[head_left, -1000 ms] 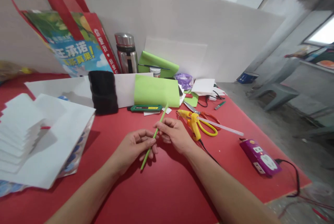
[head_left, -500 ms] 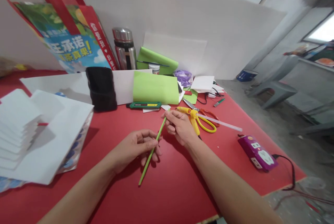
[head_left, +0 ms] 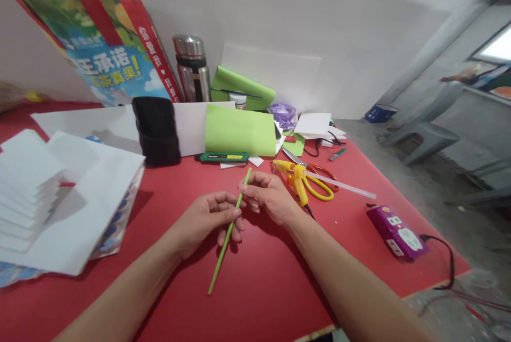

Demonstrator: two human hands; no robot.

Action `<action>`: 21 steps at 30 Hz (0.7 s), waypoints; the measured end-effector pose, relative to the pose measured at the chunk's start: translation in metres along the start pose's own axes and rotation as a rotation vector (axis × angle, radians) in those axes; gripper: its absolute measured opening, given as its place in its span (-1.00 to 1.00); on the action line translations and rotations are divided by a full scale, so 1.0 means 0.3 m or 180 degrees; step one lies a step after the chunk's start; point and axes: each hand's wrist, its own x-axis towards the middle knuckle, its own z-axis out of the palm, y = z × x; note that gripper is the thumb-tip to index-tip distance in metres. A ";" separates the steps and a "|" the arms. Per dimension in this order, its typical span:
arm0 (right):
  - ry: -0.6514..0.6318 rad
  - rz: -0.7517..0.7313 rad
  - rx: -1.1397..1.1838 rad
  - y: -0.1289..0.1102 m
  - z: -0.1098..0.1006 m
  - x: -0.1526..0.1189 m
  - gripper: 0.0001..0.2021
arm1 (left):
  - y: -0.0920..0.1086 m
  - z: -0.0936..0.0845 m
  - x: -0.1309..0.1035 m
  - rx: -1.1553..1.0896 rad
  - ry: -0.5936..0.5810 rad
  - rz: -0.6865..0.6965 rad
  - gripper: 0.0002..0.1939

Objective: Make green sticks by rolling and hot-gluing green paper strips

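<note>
A thin green stick (head_left: pixel 223 249) slants over the red table, its top end pointing away. My left hand (head_left: pixel 213 219) pinches it near the middle between thumb and fingers. Close to its upper end, my right hand (head_left: pixel 265 195) grips it with thumb and fingertips. Just right of that hand lies a yellow glue gun (head_left: pixel 296 180) with a clear glue stick in its back. Scissors (head_left: pixel 319 188) with yellow and orange handles are beside it. Behind the hands rest a green cutter knife (head_left: pixel 223 157) and a folded green sheet (head_left: pixel 240 132).
On the red table (head_left: pixel 275 289), white layered card pieces (head_left: pixel 99 188) are at left and a purple power strip (head_left: pixel 397 232) at right. Farther back stand a black phone-like object (head_left: pixel 156 132), a steel flask (head_left: pixel 193 71) and a printed bag (head_left: pixel 115 65).
The green stick has shifted down and slightly left through my hands. My right hand has moved left and down along it, closer to my left hand.
</note>
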 end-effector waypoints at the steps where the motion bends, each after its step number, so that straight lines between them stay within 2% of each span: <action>1: 0.0010 0.0002 -0.0033 0.001 0.001 -0.002 -0.72 | 0.001 0.001 -0.001 0.0015 -0.0021 -0.0016 -0.78; 11: 0.0343 -0.0088 -0.0178 -0.006 0.014 -0.008 -0.62 | 0.017 0.004 -0.011 0.0054 -0.0130 -0.0153 -0.79; 16: 0.0519 -0.0151 -0.0513 0.005 0.005 0.001 -0.49 | 0.012 0.013 -0.014 0.0046 -0.0170 -0.0178 -0.78; 18: 0.0551 -0.0198 -0.0567 0.006 0.001 0.005 -0.51 | 0.011 0.016 -0.012 0.0047 -0.0099 -0.0158 -0.76; 21: 0.0573 -0.0317 -0.0397 0.006 -0.004 0.010 -0.64 | 0.012 0.019 -0.008 0.0015 -0.0040 -0.0191 -0.69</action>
